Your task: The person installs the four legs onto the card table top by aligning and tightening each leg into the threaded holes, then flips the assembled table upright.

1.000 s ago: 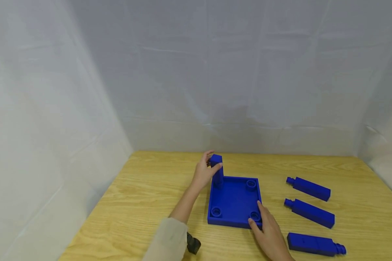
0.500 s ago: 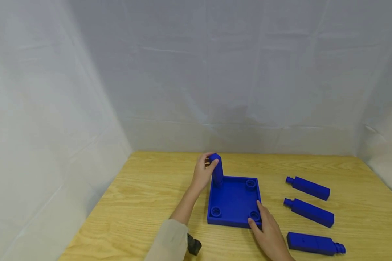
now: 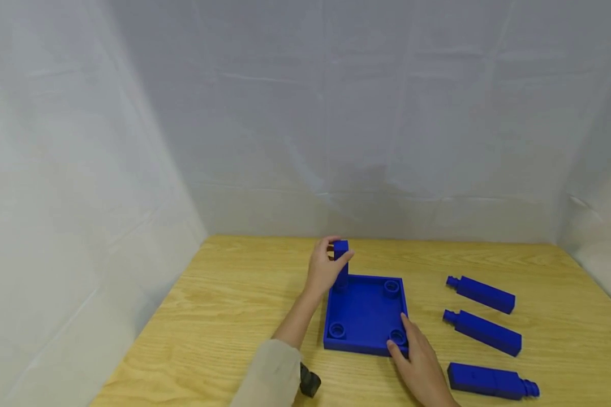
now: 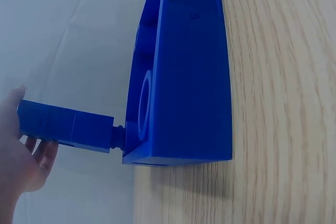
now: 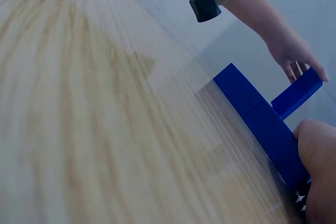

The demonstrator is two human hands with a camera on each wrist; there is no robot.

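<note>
My left hand (image 3: 325,270) pinches the top of the upright leg (image 3: 341,263), which stands in the far-left corner socket of the base (image 3: 364,312). Over the last second the leg's faces have turned and my fingers have re-gripped it, so I judge I am twisting it home; in the left wrist view the neck of the leg (image 4: 65,127) is partly sunk in the base (image 4: 178,77). My right hand (image 3: 420,367) lies flat, fingers pressing the near-right corner to steady the base. Three spare legs (image 3: 481,332) lie on the table (image 3: 224,305), well right.
</note>
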